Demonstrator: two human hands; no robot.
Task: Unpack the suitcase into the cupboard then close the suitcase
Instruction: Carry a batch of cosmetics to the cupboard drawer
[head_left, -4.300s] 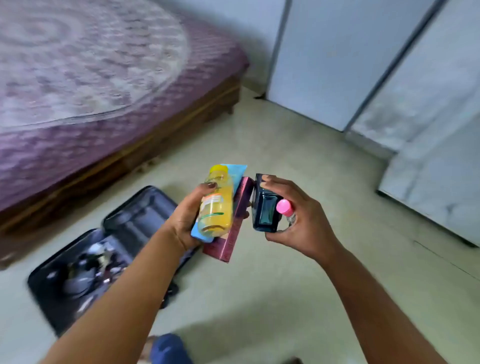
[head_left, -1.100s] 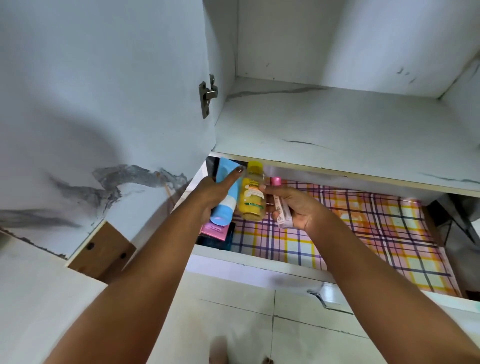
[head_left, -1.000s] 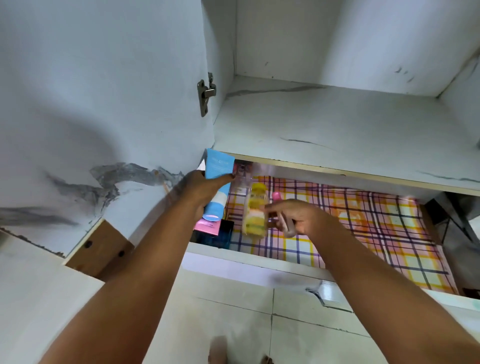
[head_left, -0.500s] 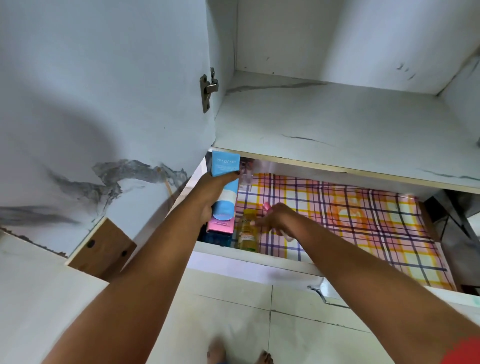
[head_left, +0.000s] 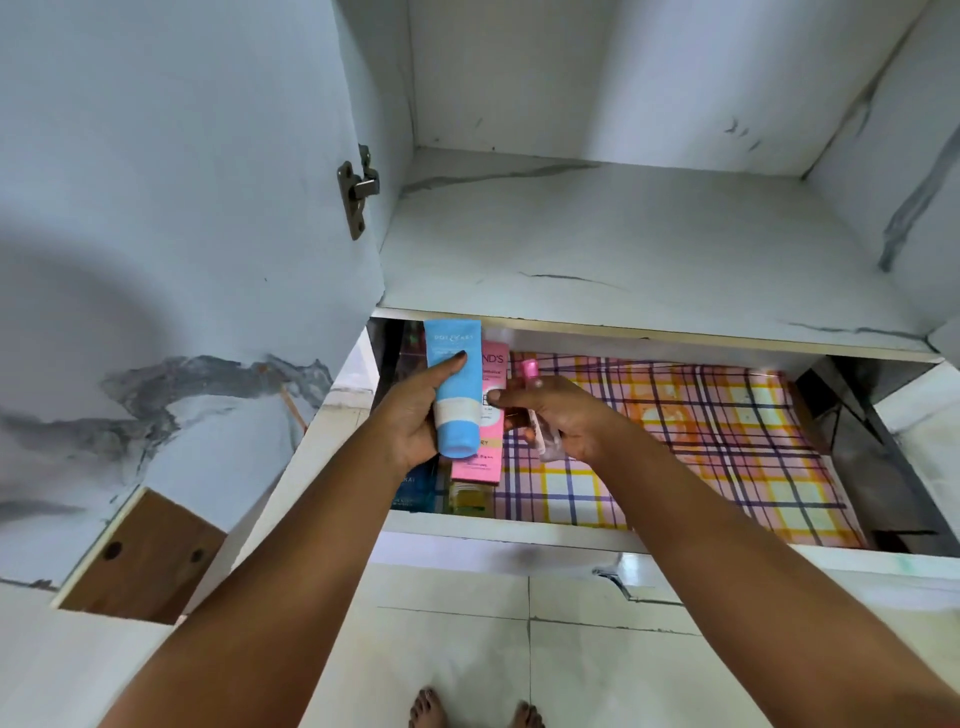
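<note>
- Suitcase is not in view, so I cannot tell how much remains inside; closing it is not yet done, I judge.
- My left hand (head_left: 415, 421) is clamped on a blue tube (head_left: 454, 387) and pink box (head_left: 485, 415) over the cupboard drawer (head_left: 675, 447).
- My right hand (head_left: 558, 415) grips a small pink-capped bottle (head_left: 535, 410).
- A yellow bottle (head_left: 467, 496) lies in the drawer.

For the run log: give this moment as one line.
left hand: blue tube | right hand: pink-capped bottle | over drawer

A home: a marble-look cupboard (head_left: 623, 249) with a checked shelf liner (head_left: 701, 441), toiletries, tiled floor (head_left: 467, 649), bare feet.
</note>
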